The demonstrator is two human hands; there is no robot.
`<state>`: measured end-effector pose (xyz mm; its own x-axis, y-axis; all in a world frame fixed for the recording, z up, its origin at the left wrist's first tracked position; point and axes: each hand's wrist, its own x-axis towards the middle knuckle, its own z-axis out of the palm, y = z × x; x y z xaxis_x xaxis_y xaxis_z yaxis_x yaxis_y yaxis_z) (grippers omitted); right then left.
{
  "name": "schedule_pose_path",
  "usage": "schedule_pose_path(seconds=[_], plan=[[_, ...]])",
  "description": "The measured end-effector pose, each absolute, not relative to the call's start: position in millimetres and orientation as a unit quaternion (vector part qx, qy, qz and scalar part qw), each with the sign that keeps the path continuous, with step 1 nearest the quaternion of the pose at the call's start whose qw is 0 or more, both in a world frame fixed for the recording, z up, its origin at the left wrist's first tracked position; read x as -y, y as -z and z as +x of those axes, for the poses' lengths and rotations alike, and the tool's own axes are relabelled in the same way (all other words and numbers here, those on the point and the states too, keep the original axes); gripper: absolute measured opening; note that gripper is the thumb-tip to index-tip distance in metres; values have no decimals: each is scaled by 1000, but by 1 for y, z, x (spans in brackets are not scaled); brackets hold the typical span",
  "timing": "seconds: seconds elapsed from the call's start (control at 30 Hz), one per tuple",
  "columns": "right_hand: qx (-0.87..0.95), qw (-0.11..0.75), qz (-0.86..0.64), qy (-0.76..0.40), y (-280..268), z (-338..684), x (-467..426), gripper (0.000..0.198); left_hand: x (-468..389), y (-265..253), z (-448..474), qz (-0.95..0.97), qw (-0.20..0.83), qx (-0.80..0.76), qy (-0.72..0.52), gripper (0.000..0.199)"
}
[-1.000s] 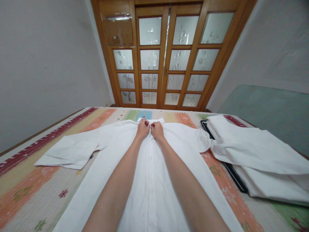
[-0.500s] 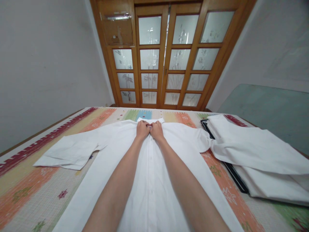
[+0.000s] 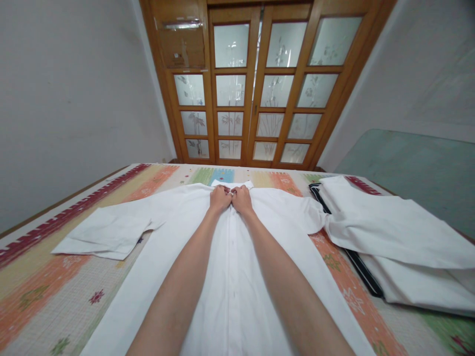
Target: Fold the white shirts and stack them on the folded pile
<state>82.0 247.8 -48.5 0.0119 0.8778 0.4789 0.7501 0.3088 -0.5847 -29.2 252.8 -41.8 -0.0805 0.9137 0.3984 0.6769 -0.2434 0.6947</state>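
Observation:
A white long-sleeved shirt (image 3: 178,217) lies spread on its back, its collar at the far end and its button front running down the middle. Just below the collar, my left hand (image 3: 220,199) pinches one side of the front placket. Close beside it, my right hand (image 3: 242,199) grips the other side, with the fingertips of both hands almost touching. Whatever button sits between the fingers is too small and covered to make out. One sleeve stretches to the left with its cuff end folded; the other reaches right onto a folded pile.
Beneath the shirt is a patterned, striped bedspread (image 3: 89,284). To the right lies a folded white garment with black trim (image 3: 419,291), partly under the shirt's sleeve. A pale green panel (image 3: 411,163) leans at the right wall. Wooden glass-paned doors (image 3: 248,113) stand beyond the bed.
Both hands stay at the collar, their fingers shifting slightly on the placket. The shirt and the folded garment lie as before.

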Motion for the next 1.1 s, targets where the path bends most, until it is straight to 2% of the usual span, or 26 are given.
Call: schedule_pose_path(seconds=[0.37, 0.6, 1.1], plan=[[685, 419, -594, -61, 52, 82, -251, 25, -259, 47, -30, 646, 199, -559, -480, 25], [683, 418, -591, -96, 53, 83, -254, 26, -255, 45, -27, 653, 160, -584, -456, 29], [660, 471, -577, -103, 51, 82, -252, 28, -255, 40, -26, 595, 214, -592, -499, 36]])
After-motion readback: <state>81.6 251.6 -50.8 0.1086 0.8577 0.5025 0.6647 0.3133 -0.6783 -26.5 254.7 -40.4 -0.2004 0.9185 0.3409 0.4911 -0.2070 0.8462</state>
